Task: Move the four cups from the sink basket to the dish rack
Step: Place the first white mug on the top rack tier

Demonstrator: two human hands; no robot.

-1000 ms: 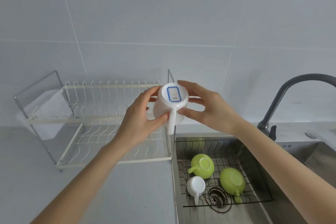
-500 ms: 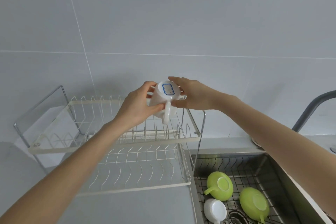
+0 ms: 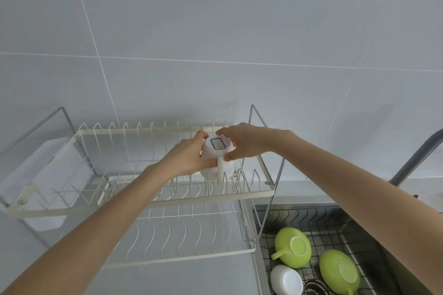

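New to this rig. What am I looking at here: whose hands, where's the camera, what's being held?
There is no robot: a person wears one wide-angle camera on the head, looking forward and down, so both arms reach in from below. The left hand and right hand together hold a white cup upside down, handle toward the camera, over the top tier of the dish rack; whether it rests on the tier cannot be told. At the lower right, the wire sink basket holds three more cups: two green cups bottom up and a second white cup.

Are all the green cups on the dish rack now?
No, both green cups lie upside down in the sink basket, not on the dish rack.
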